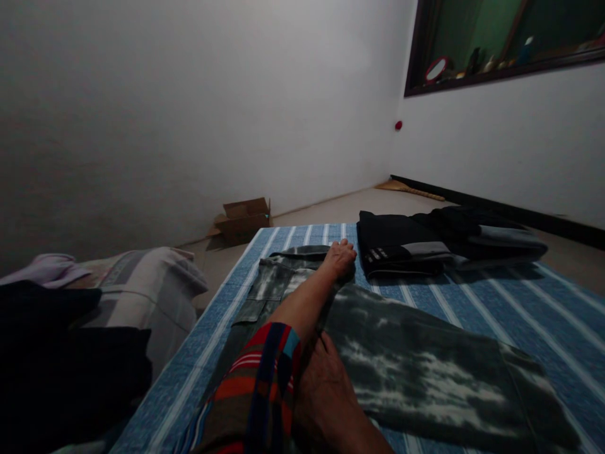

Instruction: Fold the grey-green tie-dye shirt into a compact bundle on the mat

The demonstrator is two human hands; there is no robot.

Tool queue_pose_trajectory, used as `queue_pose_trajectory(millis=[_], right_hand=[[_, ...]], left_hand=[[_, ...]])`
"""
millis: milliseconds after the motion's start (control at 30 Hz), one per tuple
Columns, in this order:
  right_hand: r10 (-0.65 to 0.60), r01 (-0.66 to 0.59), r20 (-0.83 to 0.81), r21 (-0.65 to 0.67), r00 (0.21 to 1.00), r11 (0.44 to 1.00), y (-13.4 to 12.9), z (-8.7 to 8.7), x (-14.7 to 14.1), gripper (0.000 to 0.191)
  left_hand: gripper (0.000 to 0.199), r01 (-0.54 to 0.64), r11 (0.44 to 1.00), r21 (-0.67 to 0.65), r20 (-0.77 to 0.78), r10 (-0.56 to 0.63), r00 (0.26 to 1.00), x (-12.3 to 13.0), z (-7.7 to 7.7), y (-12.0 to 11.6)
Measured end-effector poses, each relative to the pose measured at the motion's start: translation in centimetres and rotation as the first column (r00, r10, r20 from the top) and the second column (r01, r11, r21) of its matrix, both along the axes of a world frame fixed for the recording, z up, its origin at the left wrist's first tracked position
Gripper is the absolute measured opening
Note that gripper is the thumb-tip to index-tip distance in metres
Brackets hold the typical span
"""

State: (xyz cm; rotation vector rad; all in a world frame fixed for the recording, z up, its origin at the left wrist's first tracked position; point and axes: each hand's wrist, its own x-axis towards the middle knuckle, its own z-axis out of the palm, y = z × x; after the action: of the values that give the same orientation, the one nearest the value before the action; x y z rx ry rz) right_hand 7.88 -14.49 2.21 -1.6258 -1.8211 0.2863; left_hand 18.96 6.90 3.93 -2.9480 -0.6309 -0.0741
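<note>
Firstly, nearest: my right hand (326, 378), one, low on the trousers (416, 353), back upward. Its fingers run partly under my left forearm; whether they pinch cloth or merely press, I cannot tell. Sleeve (255, 384), one, striped, left arm, ending short of the wrist.

Trousers, one pair, green and white in blotches, lying on the blue striped bedcover (425, 296): one leg stretched out to my right, the waistband (297, 251) towards the far side. Laid flat, I judge, because the bed bears the whole length.

Dark clothes (70, 353), at my left, beside a grey blanket (155, 284), both off the striped cover.

Left hand (340, 257), one, at the waistband's right end, fingers bent over it; grasping or just resting, not clear to me. My arm stretches long, presumably because that end lies farthest, and it crosses above my right hand, leaving little room between the two.

Folded black garments (387, 236), just right of my left hand: the tight side for moving. Bare cover runs between them and the trouser leg; the bed's far edge passes just beyond the waistband.

Farther, on the floor: cardboard box (243, 221); broom (411, 189) by the wall.
</note>
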Motion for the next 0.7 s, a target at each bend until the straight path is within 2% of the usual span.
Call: queue_pose_trajectory(millis=[200, 433, 533, 600, 633, 700], right_hand=[[-0.015, 0.013, -0.024, -0.076, 1.000, 0.997, -0.3, -0.9, -0.1, 0.055], [-0.003, 0.001, -0.050, -0.029, 0.999, 1.000, -0.3, -0.8, -0.1, 0.058], [0.094, -0.097, -0.034, -0.089, 0.995, 0.991, -0.9, 0.4, 1.7, 0.052], [0.147, -0.148, -0.021, -0.174, 0.989, 0.974, -1.2, 1.7, 3.8, 0.029], [0.103, -0.102, -0.007, -0.211, 0.995, 0.972, -1.1, 2.5, 5.1, 0.022], [-0.032, 0.054, 0.096, -0.245, 0.995, 0.968, -0.1, 4.3, 7.9, 0.026]], left_hand=[[0.029, -0.116, 0.993, -0.003, 0.091, 0.116, 0.989, -2.5, 0.6, -1.7], [0.022, -0.064, 0.991, -0.114, 0.034, 0.069, 0.997, -5.9, -0.9, -5.2], [0.021, -0.035, 0.985, -0.170, 0.043, 0.043, 0.998, -6.6, -1.4, -5.9], [0.024, -0.031, 0.980, -0.196, 0.068, 0.045, 0.997, -6.8, -1.7, -6.1], [0.025, -0.036, 0.978, -0.207, 0.080, 0.054, 0.995, -6.9, -1.9, -6.2], [0.029, -0.050, 0.973, -0.226, 0.100, 0.074, 0.992, -6.9, -2.1, -6.4]])
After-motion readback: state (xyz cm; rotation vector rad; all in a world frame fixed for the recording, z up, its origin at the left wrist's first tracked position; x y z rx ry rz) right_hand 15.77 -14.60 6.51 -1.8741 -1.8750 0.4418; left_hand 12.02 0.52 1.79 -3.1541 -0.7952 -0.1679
